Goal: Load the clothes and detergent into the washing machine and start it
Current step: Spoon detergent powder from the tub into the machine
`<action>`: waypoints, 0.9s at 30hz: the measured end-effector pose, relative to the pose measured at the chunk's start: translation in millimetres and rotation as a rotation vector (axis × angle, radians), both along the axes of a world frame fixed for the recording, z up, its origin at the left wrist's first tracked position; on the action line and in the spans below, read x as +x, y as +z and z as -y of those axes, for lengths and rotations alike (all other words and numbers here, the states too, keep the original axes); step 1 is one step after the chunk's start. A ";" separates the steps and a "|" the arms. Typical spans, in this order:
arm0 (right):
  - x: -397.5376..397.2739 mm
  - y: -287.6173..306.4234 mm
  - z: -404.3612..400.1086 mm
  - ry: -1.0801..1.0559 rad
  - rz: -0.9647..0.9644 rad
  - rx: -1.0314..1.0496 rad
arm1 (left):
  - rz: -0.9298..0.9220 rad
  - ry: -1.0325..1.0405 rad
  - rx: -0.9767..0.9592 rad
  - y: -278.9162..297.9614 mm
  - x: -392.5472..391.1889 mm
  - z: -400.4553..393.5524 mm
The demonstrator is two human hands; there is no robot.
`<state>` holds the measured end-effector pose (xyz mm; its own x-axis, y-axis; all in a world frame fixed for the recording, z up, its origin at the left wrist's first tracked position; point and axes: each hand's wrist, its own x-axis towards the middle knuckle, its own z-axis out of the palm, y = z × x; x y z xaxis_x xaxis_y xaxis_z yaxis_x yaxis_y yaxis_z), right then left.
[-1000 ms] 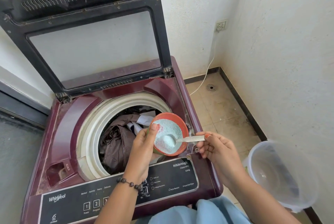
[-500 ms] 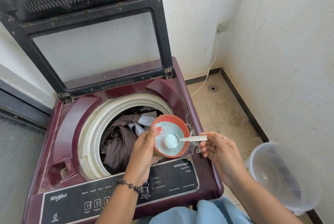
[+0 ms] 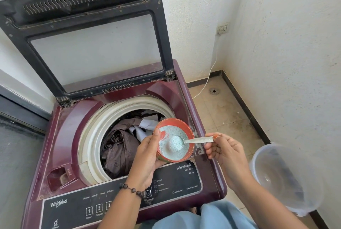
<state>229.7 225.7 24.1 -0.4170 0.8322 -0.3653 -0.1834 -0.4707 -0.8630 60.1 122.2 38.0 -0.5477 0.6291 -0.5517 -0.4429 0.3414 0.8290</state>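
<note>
The left hand [image 3: 147, 156] is cupping the bowl [image 3: 174, 140]; the right hand [image 3: 224, 150] is pinching the spoon [image 3: 198, 140] by its handle end. The heaped powder [image 3: 174, 143] is probably light, loose, spill-prone.

One washing machine [image 3: 118, 155], lid raised, ahead of both hands. One bowl [image 3: 174, 123] of powder, held in the left hand [image 3: 147, 156]. One spoon [image 3: 198, 140], pinched by the right hand [image 3: 227, 153], its tip in the bowl. Clothes [image 3: 120, 147] in the drum left of the left hand: at least two pieces, exact number cannot be told. One clear bucket [image 3: 287, 179] right of the right hand. One bead bracelet [image 3: 132, 191] on the left wrist. One wall socket [image 3: 222, 29], far beyond the right hand.
</note>
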 end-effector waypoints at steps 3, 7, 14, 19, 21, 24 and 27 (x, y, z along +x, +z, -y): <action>0.8 1.2 0.1 -0.016 -0.019 -0.016 | 0.011 0.006 0.004 -2.0 -2.6 2.9; 4.9 2.5 -2.1 -0.077 -0.038 -0.025 | 0.034 0.034 -0.002 -5.3 -5.8 5.5; 11.9 -4.2 -10.6 -0.243 -0.038 0.012 | 0.045 0.116 0.002 -7.7 -19.5 7.9; 9.6 -13.2 -8.9 -0.230 0.045 0.091 | 0.029 0.133 0.008 -8.8 -32.0 10.1; 7.8 -17.8 -6.5 -0.206 0.104 0.161 | 0.027 0.137 -0.002 -9.5 -35.2 10.9; 5.6 -23.6 -3.1 -0.165 0.179 0.264 | 0.034 0.147 -0.004 -10.2 -38.4 11.7; 2.8 -21.9 0.1 -0.105 0.266 0.396 | 0.043 0.155 -0.006 -11.9 -41.1 12.8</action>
<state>232.5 225.6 2.2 -0.2587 0.9613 -0.0947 0.0387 -0.0877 -0.9954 19.0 109.3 26.0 -0.6136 0.5354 -0.5803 -0.5261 0.2708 0.8061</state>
